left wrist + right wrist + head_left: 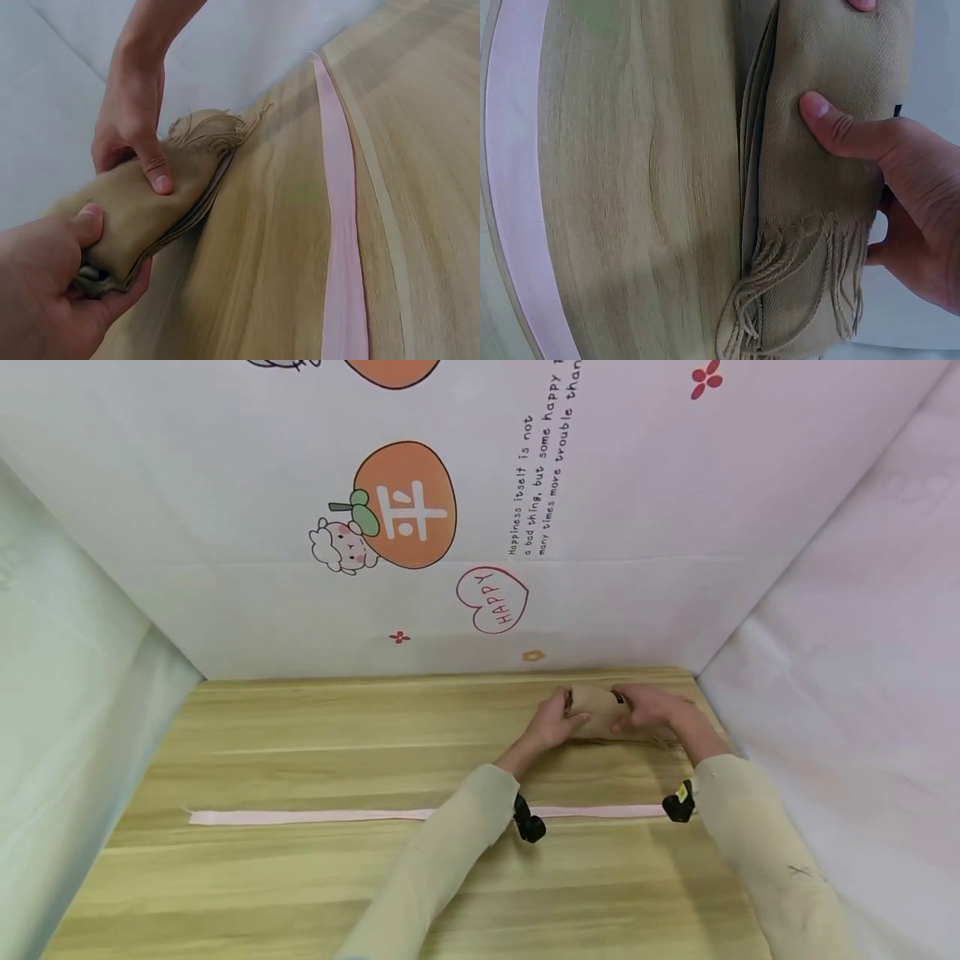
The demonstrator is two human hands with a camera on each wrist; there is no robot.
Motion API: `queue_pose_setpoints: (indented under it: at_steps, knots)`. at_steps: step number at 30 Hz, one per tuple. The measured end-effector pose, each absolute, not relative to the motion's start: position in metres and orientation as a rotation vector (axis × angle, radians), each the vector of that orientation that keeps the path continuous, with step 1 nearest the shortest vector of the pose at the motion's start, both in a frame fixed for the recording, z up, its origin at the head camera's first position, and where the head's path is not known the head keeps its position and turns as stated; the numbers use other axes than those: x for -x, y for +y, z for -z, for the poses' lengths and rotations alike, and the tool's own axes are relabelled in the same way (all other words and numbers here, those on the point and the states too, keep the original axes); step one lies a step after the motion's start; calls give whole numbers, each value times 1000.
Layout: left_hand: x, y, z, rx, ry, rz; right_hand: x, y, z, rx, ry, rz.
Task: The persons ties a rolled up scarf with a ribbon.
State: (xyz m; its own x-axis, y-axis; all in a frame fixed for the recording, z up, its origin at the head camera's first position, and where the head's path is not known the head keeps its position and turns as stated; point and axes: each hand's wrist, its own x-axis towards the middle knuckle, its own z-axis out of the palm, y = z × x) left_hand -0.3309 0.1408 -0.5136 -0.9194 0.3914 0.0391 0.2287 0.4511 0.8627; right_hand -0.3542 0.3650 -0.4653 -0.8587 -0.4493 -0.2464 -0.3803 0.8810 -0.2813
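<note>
A tan scarf (pixel 596 714), folded into a thick bundle of layers, lies at the back right of the table. Its twisted fringe (pixel 840 262) hangs at the right-hand end. My left hand (pixel 551 725) grips the left end, thumb (pixel 88 225) on top and fingers under the layers. Further right, my right hand (pixel 648 706) holds the scarf across its far edge, with the thumb (pixel 832 124) pressed flat on the upper face. In the left wrist view, the left end of the scarf is raised over the wood.
A pink ribbon (pixel 300 817) runs left to right across the wooden table (pixel 300 885), passing under both forearms. White printed sheeting (pixel 637 527) rises behind the table's back edge, and plain white sheeting (pixel 847 652) stands close on the right.
</note>
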Motion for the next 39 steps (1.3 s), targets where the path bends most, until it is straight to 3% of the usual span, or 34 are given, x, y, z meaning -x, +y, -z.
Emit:
queue_pose_setpoints:
  at_steps: [7,18,28,39]
  knots:
    - [333,125,503,-634,2515,-1586,353,354,456,702,2844,343]
    - [327,102,482,-567,2421,-1811,337,336,429,775,2925,405]
    - [311,78,461,-675,1972,-2257,307,316,398,807,2958,602]
    - [288,63,432,-759,1755,-2441,273,289,379,817,2970,840]
